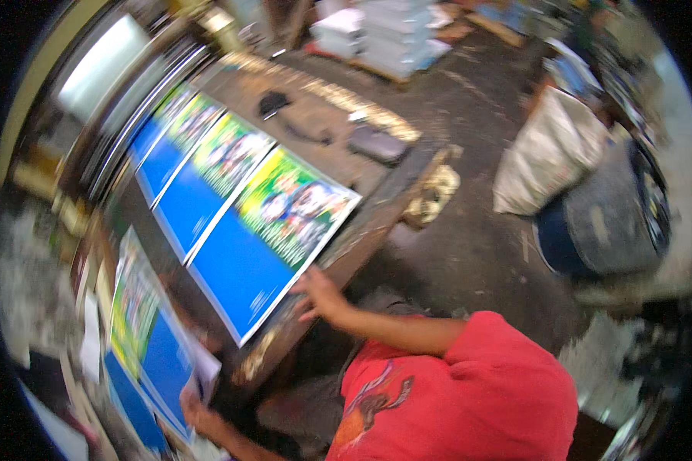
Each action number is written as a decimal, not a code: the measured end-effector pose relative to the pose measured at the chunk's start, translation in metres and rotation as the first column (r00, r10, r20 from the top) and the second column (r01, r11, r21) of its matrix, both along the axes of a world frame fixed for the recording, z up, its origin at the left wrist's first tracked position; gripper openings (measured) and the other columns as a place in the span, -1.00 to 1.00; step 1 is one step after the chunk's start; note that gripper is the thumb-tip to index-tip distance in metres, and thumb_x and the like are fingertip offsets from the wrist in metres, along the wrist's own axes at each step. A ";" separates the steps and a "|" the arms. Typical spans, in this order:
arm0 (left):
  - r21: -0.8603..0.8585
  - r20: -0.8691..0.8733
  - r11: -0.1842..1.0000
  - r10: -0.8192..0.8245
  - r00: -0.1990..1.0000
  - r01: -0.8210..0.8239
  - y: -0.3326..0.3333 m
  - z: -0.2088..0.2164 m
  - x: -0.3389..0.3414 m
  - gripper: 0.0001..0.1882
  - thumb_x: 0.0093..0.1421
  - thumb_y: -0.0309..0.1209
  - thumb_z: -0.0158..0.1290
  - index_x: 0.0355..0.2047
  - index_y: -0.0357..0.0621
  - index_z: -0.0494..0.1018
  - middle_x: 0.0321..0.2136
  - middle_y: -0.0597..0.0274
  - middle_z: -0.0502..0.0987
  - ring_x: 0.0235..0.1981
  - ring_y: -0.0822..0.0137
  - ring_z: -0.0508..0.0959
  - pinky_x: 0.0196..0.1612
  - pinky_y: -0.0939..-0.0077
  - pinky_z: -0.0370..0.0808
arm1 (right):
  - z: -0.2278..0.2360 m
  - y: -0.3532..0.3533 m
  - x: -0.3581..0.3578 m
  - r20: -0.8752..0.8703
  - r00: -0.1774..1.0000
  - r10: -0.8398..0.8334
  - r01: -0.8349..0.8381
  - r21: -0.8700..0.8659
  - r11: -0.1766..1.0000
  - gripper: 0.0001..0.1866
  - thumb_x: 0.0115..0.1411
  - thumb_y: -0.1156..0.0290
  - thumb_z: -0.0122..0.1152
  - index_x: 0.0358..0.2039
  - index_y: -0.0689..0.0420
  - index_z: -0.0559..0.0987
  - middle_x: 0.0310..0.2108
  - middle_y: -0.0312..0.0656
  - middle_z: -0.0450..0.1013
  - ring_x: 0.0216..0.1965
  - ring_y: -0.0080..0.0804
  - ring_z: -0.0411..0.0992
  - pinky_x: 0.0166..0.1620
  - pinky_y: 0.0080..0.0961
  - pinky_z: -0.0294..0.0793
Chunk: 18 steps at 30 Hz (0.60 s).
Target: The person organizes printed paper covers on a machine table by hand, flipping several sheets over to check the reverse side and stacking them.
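My left hand (198, 415) is closed on the lower edge of some printed sheets (165, 361), blue with a green and yellow picture, tilted up at the lower left. My right hand (321, 298) has its fingers apart at the near right edge of a printed sheet (242, 280) on the table; whether it touches the paper I cannot tell. That blue and green sheet lies flat, last in an overlapping row of like sheets (200, 184) that runs back to the rollers (142, 111). Motion blurs both hands.
The worn dark table (315, 115) carries a dark case (377, 144) and a small black object (273, 102). Right of it stand a blue drum (600, 219) and a pale sack (550, 154). Paper stacks (392, 34) stand at the back.
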<state>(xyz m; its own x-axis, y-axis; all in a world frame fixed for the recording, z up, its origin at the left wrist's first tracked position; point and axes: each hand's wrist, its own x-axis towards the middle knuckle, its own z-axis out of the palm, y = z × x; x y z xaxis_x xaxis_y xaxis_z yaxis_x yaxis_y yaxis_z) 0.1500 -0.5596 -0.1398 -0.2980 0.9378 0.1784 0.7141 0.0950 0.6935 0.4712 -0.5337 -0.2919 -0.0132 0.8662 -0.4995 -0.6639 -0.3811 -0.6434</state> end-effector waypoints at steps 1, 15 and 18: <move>0.062 0.000 0.998 0.016 1.000 -0.016 -0.008 -0.020 -0.017 -0.58 0.36 -0.20 -0.11 -0.16 -0.39 0.49 -0.15 0.02 0.54 -0.14 0.15 0.49 0.02 0.30 0.42 | 0.010 -0.003 0.000 -0.036 0.999 -0.033 0.032 -0.037 0.999 -0.32 0.28 -0.02 -0.03 0.31 -0.07 0.04 0.03 -0.05 0.38 -0.35 -0.30 0.47 -0.39 -0.29 0.62; 0.102 -0.256 0.948 -0.267 0.929 0.301 -0.034 0.033 0.061 -0.27 0.18 0.16 0.00 0.12 -0.21 0.37 0.16 0.01 0.37 0.29 -0.02 0.19 0.35 0.03 -0.09 | -0.002 -0.072 0.027 -0.095 0.936 0.338 -0.348 -0.112 0.931 -0.67 0.23 0.13 0.17 -0.21 0.14 0.43 -0.51 -0.30 0.41 -0.61 -0.56 0.37 -0.56 -0.48 0.56; 0.130 -0.447 0.975 -0.107 0.888 0.182 -0.019 0.016 0.034 -0.26 0.17 0.10 0.05 0.17 -0.22 0.30 0.21 -0.01 0.30 0.32 0.00 0.14 0.35 0.05 -0.07 | -0.007 -0.106 0.027 -0.110 0.923 0.370 -0.382 -0.124 0.916 -0.67 0.31 0.10 0.04 -0.17 0.14 0.40 -0.52 -0.20 0.43 -0.58 -0.52 0.37 -0.52 -0.48 0.55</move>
